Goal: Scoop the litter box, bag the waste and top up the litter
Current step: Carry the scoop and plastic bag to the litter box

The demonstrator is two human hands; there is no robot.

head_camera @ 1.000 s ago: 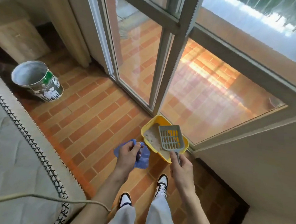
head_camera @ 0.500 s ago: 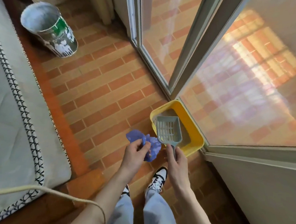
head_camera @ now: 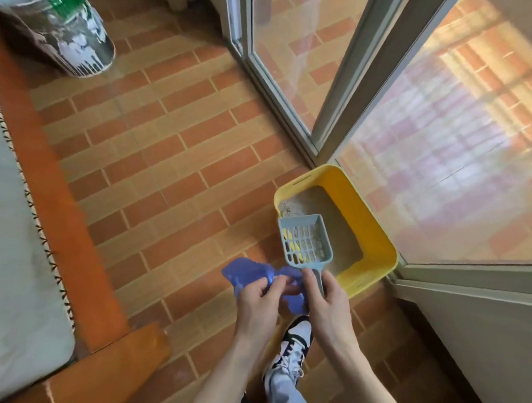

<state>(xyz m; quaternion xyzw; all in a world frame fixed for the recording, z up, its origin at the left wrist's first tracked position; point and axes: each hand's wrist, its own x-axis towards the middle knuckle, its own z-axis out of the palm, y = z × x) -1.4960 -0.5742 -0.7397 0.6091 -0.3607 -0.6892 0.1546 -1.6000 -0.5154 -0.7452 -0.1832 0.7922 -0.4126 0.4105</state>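
The step in hand looks like getting the bag open before any scooping starts. The left hand (head_camera: 258, 296) pinches the crumpled blue bag (head_camera: 245, 275) between thumb and curled fingers, and the right hand (head_camera: 326, 300) has its fingers wrapped round the handle of the grey slotted scoop (head_camera: 305, 242) while its thumb and forefinger reach across to the bag's right edge. The scoop's pan hangs over the near end of the yellow litter box (head_camera: 377, 235), which sits on the brick floor against the glass door frame, with pale litter (head_camera: 294, 204) heaped at its far left corner. To do this well, rub the bag's layers apart at the mouth, keep the scoop level and clear of the plastic, and crouch nearer so the open bag sits just beside the box.
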